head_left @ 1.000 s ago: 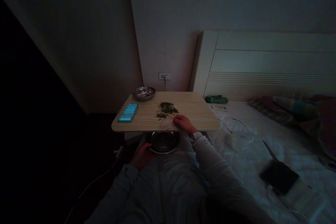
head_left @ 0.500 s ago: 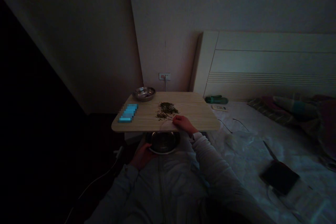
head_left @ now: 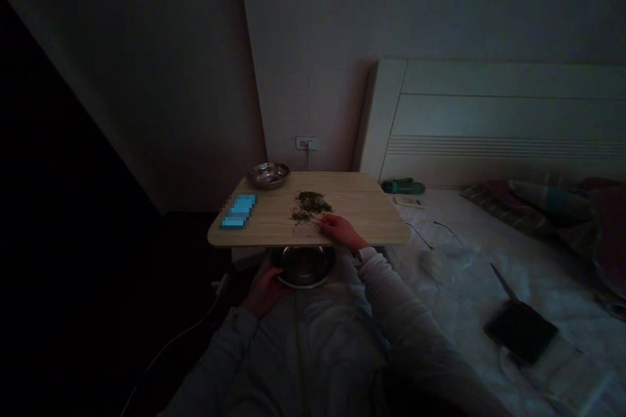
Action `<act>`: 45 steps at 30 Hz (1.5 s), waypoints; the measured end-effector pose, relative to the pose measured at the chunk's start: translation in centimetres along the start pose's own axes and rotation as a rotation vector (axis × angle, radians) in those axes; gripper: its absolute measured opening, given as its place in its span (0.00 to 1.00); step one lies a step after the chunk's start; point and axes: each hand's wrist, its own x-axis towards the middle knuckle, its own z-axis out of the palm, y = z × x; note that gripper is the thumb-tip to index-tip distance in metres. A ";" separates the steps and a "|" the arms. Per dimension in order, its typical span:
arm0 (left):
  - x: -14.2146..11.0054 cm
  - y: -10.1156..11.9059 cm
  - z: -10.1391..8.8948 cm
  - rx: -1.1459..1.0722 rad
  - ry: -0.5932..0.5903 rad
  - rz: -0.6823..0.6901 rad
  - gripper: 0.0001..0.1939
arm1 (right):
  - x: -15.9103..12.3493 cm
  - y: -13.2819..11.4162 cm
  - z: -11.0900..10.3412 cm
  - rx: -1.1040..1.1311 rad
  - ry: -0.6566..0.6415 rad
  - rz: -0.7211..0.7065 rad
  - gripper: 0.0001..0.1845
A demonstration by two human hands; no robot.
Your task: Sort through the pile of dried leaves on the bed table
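Observation:
My left hand (head_left: 267, 293) grips the left rim of a metal bowl (head_left: 304, 266), which sits on my lap just under the table's front edge. My right hand (head_left: 337, 230) is closed at the front of the wooden table (head_left: 264, 228), its fingers pinching a thin, pale, see-through sheet (head_left: 306, 230). Just beyond the sheet lies a loose, scattered heap of small green beans or grains (head_left: 312, 202); their exact kind is too small to tell. Shadow hides what, if anything, lies in the bowl.
A second metal bowl (head_left: 268, 175) stands at the table's back left corner, with a blurred-out lit phone (head_left: 238, 211) in front of it. To the right, the bed (head_left: 460, 326) holds a green bottle (head_left: 403, 186), a remote (head_left: 409, 202), glasses (head_left: 447, 229) and a dark flat object (head_left: 521, 331).
The pale sheet has shifted and tipped, now showing fainter against the tabletop near the beans. My right hand has moved very slightly left; my left hand and the bowl stay put.

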 end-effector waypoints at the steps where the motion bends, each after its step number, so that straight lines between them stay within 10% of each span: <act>1: -0.1 0.0 0.1 0.008 0.006 0.002 0.05 | 0.0 0.0 0.1 -0.014 0.019 -0.005 0.05; 38: -0.7 0.2 1.1 -0.002 0.027 -0.003 0.17 | 1.4 1.5 0.2 0.014 0.307 0.045 0.09; 45: -0.4 0.1 0.8 0.021 0.035 0.003 0.06 | 1.4 1.2 0.2 -0.010 0.319 0.063 0.10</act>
